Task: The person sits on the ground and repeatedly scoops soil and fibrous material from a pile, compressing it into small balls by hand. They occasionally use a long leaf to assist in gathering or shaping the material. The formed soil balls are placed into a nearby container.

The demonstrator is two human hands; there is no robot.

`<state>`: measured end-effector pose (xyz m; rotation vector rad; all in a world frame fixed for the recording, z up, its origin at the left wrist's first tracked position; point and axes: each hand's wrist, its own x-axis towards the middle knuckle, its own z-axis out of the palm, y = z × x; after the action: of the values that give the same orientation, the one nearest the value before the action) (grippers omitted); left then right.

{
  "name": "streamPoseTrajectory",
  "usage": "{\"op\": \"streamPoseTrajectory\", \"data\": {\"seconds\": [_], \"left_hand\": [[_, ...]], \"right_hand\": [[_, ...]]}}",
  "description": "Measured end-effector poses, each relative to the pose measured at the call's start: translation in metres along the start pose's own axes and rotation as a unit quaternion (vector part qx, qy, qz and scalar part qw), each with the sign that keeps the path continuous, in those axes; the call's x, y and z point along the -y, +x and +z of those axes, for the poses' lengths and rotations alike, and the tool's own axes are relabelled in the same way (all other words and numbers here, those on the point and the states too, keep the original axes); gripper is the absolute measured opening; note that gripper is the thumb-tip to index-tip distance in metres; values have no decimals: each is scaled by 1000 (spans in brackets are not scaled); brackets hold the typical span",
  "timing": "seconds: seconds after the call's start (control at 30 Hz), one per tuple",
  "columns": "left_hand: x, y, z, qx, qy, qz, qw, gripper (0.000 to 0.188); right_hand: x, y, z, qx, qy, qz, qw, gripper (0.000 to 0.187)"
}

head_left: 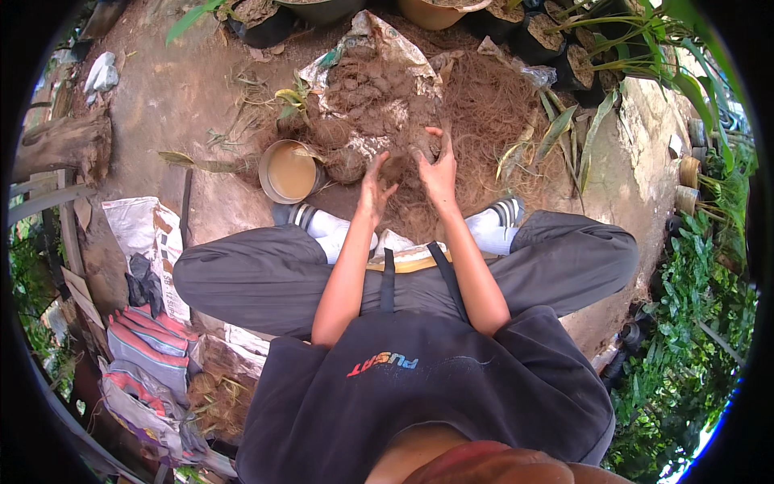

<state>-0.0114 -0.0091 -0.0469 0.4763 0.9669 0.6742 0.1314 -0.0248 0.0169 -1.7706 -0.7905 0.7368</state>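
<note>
My left hand and my right hand face each other in front of my crossed legs, fingers apart and curved, mud on the fingertips. Between and below them lies dark wet soil; whether a clump of it touches my palms I cannot make out. Just beyond, a heap of moist soil rests on a spread white sack. Brown root-like fibre is piled to the right of it. Left of my left hand stands a round container of tan liquid, next to a rounded brown clump.
Dark pots and bags with plants line the far right. Loose long leaves lie near the fibre. At left are a log, a printed white sack and a grey-and-red cloth. Green foliage borders the right side.
</note>
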Motion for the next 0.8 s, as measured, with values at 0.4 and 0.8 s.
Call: {"op": "streamPoseTrajectory", "data": {"seconds": [0.4,0.8], "left_hand": [[4,45,-37,-56,-6,37,998,57],[17,45,-44,-100,42,-34,993,57]], "right_hand": [[-4,14,-10,-67,-217,29,973,52],[-112,25,48,194,-503,9,842,76]]}}
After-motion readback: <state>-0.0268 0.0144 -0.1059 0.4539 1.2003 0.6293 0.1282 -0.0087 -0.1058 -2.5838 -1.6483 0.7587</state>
